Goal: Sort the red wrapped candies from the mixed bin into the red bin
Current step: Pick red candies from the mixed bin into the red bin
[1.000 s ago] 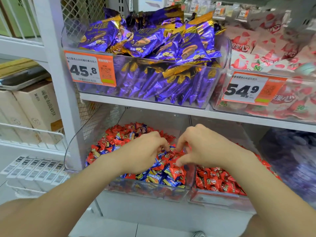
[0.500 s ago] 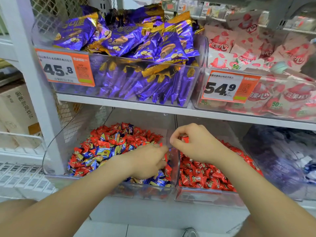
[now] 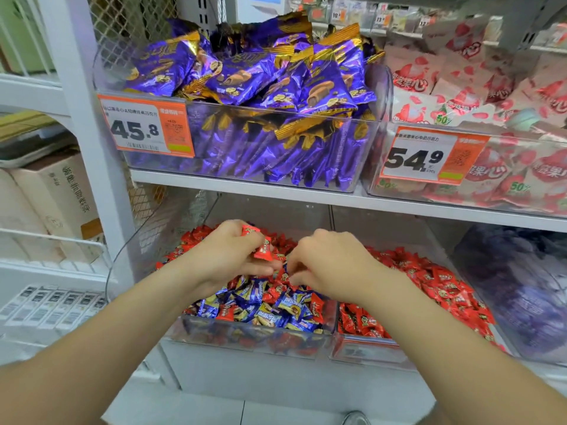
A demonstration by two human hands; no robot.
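Observation:
The mixed bin (image 3: pixel 245 337) is a clear tub on the lower shelf, filled with red and blue wrapped candies. To its right stands the red bin (image 3: pixel 368 348), holding only red candies (image 3: pixel 438 286). My left hand (image 3: pixel 233 256) hovers over the mixed bin and grips a few red wrapped candies (image 3: pixel 262 251) between its fingers. My right hand (image 3: pixel 328 265) is close beside it over the mixed bin, fingers curled down into the pile and pinching a red candy (image 3: pixel 283 279). Both forearms reach in from below.
On the upper shelf, a clear bin of purple snack packs (image 3: pixel 260 87) sits directly above, with a bin of pink and white packs (image 3: pixel 478 96) to the right. A white shelf post (image 3: pixel 92 133) stands left. A bin of purple-wrapped sweets (image 3: pixel 521 289) is at the lower right.
My right hand came back from over the red bin to the mixed bin. My left hand rose out of the pile with red candies in its fingers. The camera view shifted.

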